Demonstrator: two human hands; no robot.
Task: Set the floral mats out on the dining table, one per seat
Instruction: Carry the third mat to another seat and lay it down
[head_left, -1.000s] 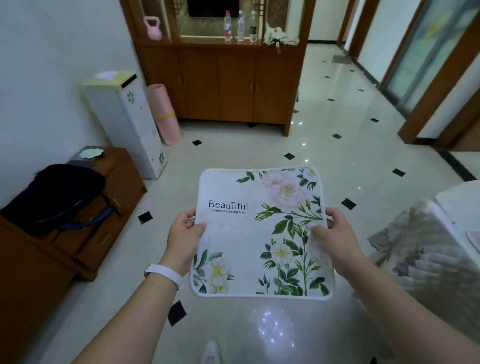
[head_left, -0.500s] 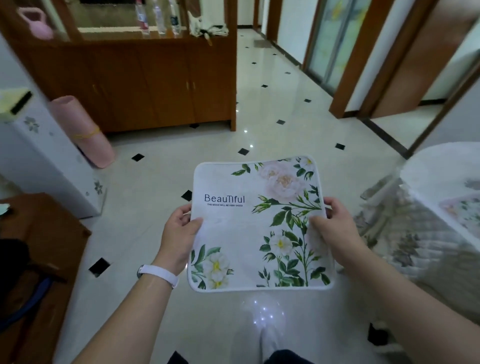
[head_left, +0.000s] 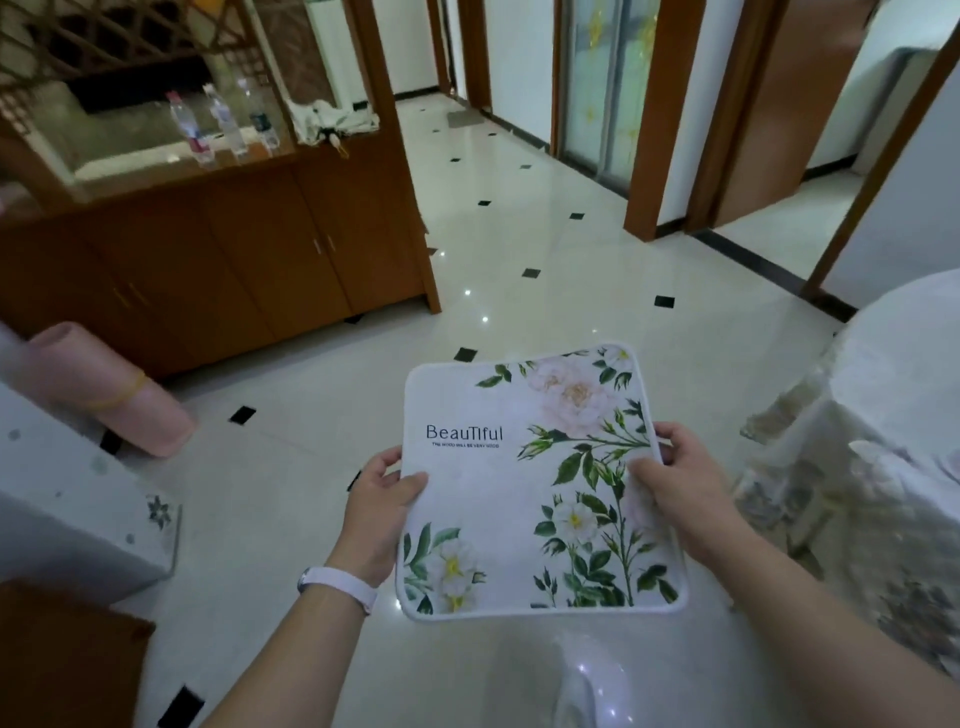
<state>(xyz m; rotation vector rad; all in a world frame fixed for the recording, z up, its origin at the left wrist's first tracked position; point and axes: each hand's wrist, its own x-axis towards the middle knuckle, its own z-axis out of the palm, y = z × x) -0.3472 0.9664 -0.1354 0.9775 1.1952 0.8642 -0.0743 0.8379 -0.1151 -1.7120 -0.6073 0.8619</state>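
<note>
The cloth-covered dining table (head_left: 898, 358) stands to the person's right, nearer the right hand (head_left: 685, 488). The floral mat (head_left: 519, 499) hangs flat above the tiled floor (head_left: 519, 249). The left hand (head_left: 379, 509) grips its left edge, and the right hand grips its right edge.

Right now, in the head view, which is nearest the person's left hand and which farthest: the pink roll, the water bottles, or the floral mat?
1. floral mat, gripped by the left hand.
2. pink roll, on the floor, left.
3. water bottles, on the far cabinet.
</note>
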